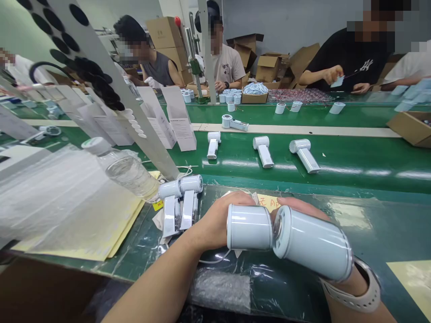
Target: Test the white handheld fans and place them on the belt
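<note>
Two hands: the left hand [215, 222] and right hand [303, 210] are both closed firmly around their pieces, nothing slack.
Left hold: a short pale-blue glossy cylinder [249, 227], lying on its side.
Right hold: a longer pale-blue glossy cylinder [314, 244], tilted, its dark open end meeting the left piece end to end.
Right beside the left hand: two white handled devices with shiny grips [180, 207], lying on the dark-green surface [357, 220].
Looking finished so far: three more white handled devices [263, 151] lined up on a green conveyor belt [353, 175], with another [235, 123] farther along.
Apparently still to go: short white cylinders without visible handles [296, 106], standing along the far belt, and a tight cluster of them [229, 98] beyond.
Around the work: a clear plastic water bottle [128, 175] on its side, upright white cartons [178, 119], and a sheet of bubble wrap [218, 287].
</note>
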`<state>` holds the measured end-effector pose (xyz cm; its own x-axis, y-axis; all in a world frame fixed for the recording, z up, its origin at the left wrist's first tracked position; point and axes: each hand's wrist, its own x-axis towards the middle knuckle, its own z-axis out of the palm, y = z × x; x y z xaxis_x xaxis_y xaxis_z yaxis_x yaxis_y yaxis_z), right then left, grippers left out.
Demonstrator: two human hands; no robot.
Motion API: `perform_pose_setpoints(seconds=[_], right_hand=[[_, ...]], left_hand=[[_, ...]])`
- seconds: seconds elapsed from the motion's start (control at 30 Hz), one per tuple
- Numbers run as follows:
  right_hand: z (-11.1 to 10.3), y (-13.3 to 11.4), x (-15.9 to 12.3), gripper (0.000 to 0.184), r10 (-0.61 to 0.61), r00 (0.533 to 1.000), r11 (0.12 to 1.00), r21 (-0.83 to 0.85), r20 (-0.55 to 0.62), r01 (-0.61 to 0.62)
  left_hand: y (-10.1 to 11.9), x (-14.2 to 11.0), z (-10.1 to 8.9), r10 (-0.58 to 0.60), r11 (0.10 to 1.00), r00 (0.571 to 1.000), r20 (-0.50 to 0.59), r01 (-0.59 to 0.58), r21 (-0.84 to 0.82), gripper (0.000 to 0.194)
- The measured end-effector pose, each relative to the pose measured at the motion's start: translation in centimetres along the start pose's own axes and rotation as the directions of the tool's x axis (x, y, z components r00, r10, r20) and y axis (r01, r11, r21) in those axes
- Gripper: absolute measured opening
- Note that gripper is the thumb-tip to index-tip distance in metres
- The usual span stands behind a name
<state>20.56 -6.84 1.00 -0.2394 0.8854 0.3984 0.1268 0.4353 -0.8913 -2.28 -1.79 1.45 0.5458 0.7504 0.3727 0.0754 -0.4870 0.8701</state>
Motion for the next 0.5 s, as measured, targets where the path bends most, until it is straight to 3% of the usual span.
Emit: perform_pose_setpoints(seconds=[0.07, 0.23, 0.37, 0.5], right_hand=[[0.1, -0.2, 0.5, 0.047, -0.045, 0.998, 0.998, -0.034, 0.048, 0.047], [0.4, -0.8, 1.5, 0.03, -0.193, 0.974, 0.967, -0.148, 0.116, 0.209], [0.4, -0.8, 1.4, 0.034, -0.258, 0.956, 0.944, -0.176, 0.137, 0.28], [0.5, -0.6, 1.6, 0.037, -0.297, 0.948, 0.938, -0.149, 0.117, 0.312]], left_hand=[[0.1, 0.3, 0.0, 0.077, 0.995, 0.997, -0.002, -0.076, 0.058, 0.018], [0.1, 0.4, 0.0, 0.243, 0.966, 0.969, -0.04, -0.237, 0.104, 0.011], [-0.3, 0.1, 0.1, 0.327, 0.936, 0.945, -0.018, -0.321, 0.144, 0.013], [-0.3, 0.1, 0.0, 0.304, 0.942, 0.953, 0.001, -0.301, 0.147, 0.016]])
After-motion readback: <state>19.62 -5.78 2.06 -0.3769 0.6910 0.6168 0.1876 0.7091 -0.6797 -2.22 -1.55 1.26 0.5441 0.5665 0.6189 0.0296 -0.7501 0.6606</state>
